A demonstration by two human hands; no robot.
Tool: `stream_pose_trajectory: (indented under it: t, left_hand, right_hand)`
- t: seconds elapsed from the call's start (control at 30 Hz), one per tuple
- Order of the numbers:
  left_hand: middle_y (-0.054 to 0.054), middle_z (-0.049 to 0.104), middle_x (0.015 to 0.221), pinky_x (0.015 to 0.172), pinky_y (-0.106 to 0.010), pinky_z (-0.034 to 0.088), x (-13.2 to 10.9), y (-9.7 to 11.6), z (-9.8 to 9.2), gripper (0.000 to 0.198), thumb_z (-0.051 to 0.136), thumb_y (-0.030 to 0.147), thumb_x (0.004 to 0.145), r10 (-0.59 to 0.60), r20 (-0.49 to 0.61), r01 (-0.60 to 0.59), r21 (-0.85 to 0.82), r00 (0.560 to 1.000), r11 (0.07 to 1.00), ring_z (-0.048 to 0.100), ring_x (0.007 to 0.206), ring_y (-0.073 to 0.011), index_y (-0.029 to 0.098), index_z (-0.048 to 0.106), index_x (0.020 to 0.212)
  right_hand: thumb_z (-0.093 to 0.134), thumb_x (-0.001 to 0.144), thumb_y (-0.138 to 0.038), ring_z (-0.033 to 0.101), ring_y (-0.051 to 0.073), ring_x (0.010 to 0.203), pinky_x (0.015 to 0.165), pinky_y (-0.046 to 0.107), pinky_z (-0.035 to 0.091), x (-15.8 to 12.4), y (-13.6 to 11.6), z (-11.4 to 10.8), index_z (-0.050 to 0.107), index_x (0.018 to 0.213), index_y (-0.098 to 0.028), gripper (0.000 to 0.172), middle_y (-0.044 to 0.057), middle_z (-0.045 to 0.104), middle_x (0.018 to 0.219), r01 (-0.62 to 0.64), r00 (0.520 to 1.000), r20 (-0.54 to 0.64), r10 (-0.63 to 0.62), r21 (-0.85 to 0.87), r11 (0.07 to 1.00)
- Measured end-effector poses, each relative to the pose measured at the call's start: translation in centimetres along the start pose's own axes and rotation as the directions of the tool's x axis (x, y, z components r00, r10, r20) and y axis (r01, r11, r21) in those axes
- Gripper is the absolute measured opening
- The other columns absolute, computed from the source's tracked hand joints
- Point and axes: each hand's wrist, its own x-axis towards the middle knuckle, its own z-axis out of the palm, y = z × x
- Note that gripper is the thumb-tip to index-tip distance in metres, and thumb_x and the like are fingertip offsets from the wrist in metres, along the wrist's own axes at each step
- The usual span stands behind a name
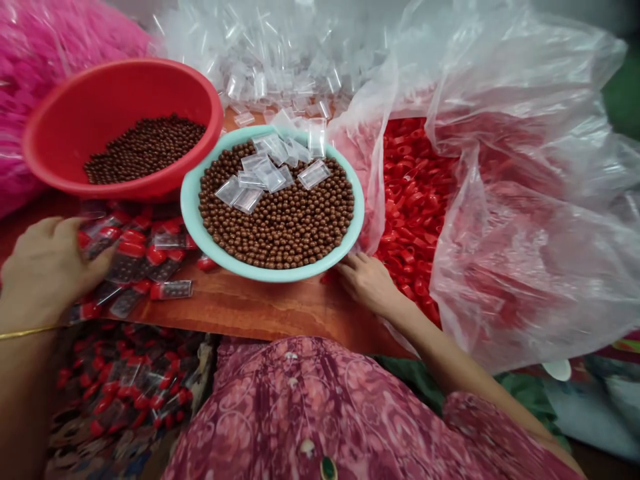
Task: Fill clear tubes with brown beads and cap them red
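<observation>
At the left, my left hand [55, 263] lies against a pile of small clear plastic boxes with red caps [131, 250], filled with brown balls. Its thumb and fingers are apart, with no box visibly gripped. My right hand [367, 283] is at the lower right rim of the light-blue basin [273, 272], its fingertips hidden by the rim. Small brown balls [280, 230] fill this basin, and several clear boxes without caps [260, 173] lie on top of them. Beside my right hand is a mass of loose red caps [413, 200].
A red basin [123, 73] with more brown balls stands tilted at the back left. Clear boxes [280, 60] are heaped behind. A crumpled plastic bag [540, 267] surrounds the red caps. Below the table edge [250, 313], more capped boxes [130, 380] lie in a container.
</observation>
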Motion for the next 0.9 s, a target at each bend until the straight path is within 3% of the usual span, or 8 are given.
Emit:
stream_pose_trajectory:
  t: [0.07, 0.17, 0.33, 0.47, 0.57, 0.7, 0.8, 0.9]
  left_hand:
    - [-0.011, 0.049, 0.132, 0.091, -0.048, 0.044, 0.2, 2.9, -1.3, 0.049, 0.041, 0.044, 0.086, -0.014, -0.059, 0.016, 0.024, 0.998, 1.0, 0.047, 0.116, -0.0354, 0.022, 0.043, 0.13]
    - [-0.009, 0.054, 0.129, 0.098, -0.042, 0.041, 0.3, 6.7, -2.3, 0.046, 0.04, 0.044, 0.088, 0.096, -0.157, -0.094, 0.024, 0.983, 0.995, 0.049, 0.117, -0.0297, 0.021, 0.047, 0.127]
    - [-0.011, 0.066, 0.103, 0.087, -0.033, 0.045, 1.4, 11.1, -2.1, 0.041, 0.035, 0.041, 0.092, 0.347, -0.117, -0.343, 0.055, 0.93, 0.938, 0.057, 0.097, -0.0234, 0.014, 0.061, 0.108]
    - [-0.01, 0.066, 0.091, 0.079, -0.033, 0.045, 2.8, 13.5, -2.0, 0.031, 0.041, 0.031, 0.089, 0.443, -0.039, -0.44, 0.056, 0.896, 0.896, 0.059, 0.09, -0.0237, 0.015, 0.065, 0.098]
    - [-0.01, 0.065, 0.088, 0.072, -0.032, 0.044, 3.8, 14.4, -2.3, 0.025, 0.043, 0.02, 0.086, 0.474, 0.054, -0.477, 0.11, 0.879, 0.872, 0.059, 0.089, -0.0244, 0.014, 0.065, 0.095]
    - [-0.012, 0.063, 0.086, 0.063, -0.03, 0.041, 4.9, 15.0, -2.7, 0.028, 0.038, 0.012, 0.086, 0.428, 0.081, -0.435, 0.207, 0.9, 0.876, 0.059, 0.086, -0.0249, 0.012, 0.063, 0.097]
    - [-0.011, 0.062, 0.082, 0.061, -0.029, 0.039, 6.0, 14.9, -2.5, 0.03, 0.035, 0.012, 0.088, 0.474, 0.062, -0.475, 0.223, 0.878, 0.851, 0.059, 0.082, -0.0234, 0.015, 0.064, 0.098]
    - [-0.008, 0.063, 0.08, 0.06, -0.027, 0.038, 7.1, 14.9, -1.6, 0.031, 0.037, 0.012, 0.089, 0.608, 0.096, -0.613, 0.215, 0.788, 0.76, 0.06, 0.076, -0.0193, 0.019, 0.063, 0.106]
  right_hand:
    - [0.049, 0.087, -0.023, 0.055, 0.024, 0.089, 0.068, 0.033, 0.039, -0.2, 0.6, 0.3, 0.062, 0.115, -0.012, 0.033, 0.017, 0.063, 0.112, -0.078, 0.997, -0.027, 0.077, -0.039, 0.996]
    - [0.05, 0.087, -0.031, 0.055, 0.023, 0.088, 0.067, 0.033, 0.036, -0.8, 1.3, 0.5, 0.06, 0.117, -0.012, 0.037, 0.016, 0.062, 0.113, -0.134, 0.99, -0.042, 0.131, -0.069, 0.989]
    - [0.047, 0.088, -0.026, 0.053, 0.022, 0.076, 0.064, 0.033, 0.029, -1.1, 0.9, 0.9, 0.066, 0.104, -0.011, 0.029, 0.013, 0.067, 0.088, -0.124, 0.99, -0.076, 0.118, -0.088, 0.988]
    - [0.048, 0.087, -0.02, 0.053, 0.021, 0.075, 0.066, 0.034, 0.03, -1.2, 0.3, 1.4, 0.066, 0.09, -0.013, 0.02, 0.011, 0.067, 0.084, -0.017, 0.978, -0.208, -0.003, -0.095, 0.995]
    - [0.048, 0.087, -0.018, 0.054, 0.02, 0.072, 0.064, 0.033, 0.033, -1.4, 0.5, 1.9, 0.064, 0.084, -0.014, 0.017, 0.009, 0.068, 0.082, 0.058, 0.941, -0.33, -0.075, -0.062, 0.996]
    - [0.05, 0.086, -0.024, 0.057, 0.019, 0.065, 0.062, 0.032, 0.041, -1.6, 1.2, 2.7, 0.062, 0.087, -0.014, 0.016, 0.007, 0.065, 0.07, 0.022, 0.87, -0.488, 0.072, 0.185, 0.982]
    - [0.051, 0.085, -0.029, 0.062, 0.018, 0.069, 0.064, 0.03, 0.048, -1.8, 1.6, 3.3, 0.059, 0.103, -0.016, 0.024, 0.007, 0.068, 0.083, 0.008, 0.824, -0.471, 0.315, 0.565, 0.825]
    - [0.053, 0.083, -0.033, 0.065, 0.017, 0.077, 0.069, 0.029, 0.051, -1.8, 1.7, 3.6, 0.058, 0.108, -0.019, 0.029, 0.007, 0.069, 0.093, -0.013, 0.813, -0.301, 0.499, 0.847, 0.531]
